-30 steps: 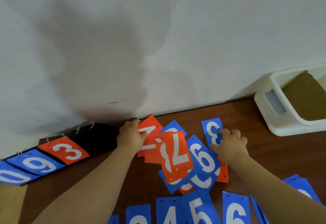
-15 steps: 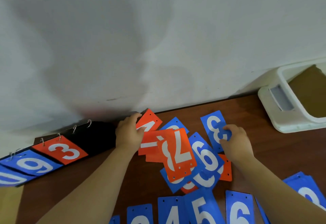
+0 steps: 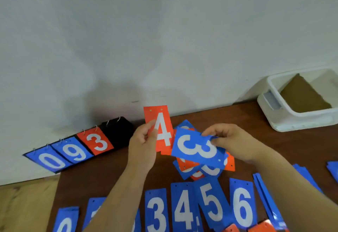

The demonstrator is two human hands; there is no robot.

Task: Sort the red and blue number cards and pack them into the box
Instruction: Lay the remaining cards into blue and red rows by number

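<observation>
My left hand (image 3: 141, 145) pinches a red card with a white 4 (image 3: 161, 131), held upright above the table. My right hand (image 3: 236, 143) pinches a blue card with a white 3 (image 3: 198, 148), lifted and tilted over a mixed heap of red and blue cards (image 3: 199, 170). A row of blue cards showing 3 (image 3: 157, 211), 4 (image 3: 183, 207), 5 (image 3: 211, 206) and 6 (image 3: 242, 206) lies along the near edge. The white box (image 3: 300, 120) stands at the far right by the wall.
A black scoreboard stand (image 3: 117, 131) with ring-bound cards 0, 9 and a red 3 (image 3: 96, 141) lies at the left against the wall. More blue cards (image 3: 267, 198) are stacked at the right, and red card corners (image 3: 261, 229) show at the bottom edge.
Both hands have risen from the heap: the left lifted the red 4, the right lifted the blue 3. The view has tilted, bringing the near row of blue cards into sight.
</observation>
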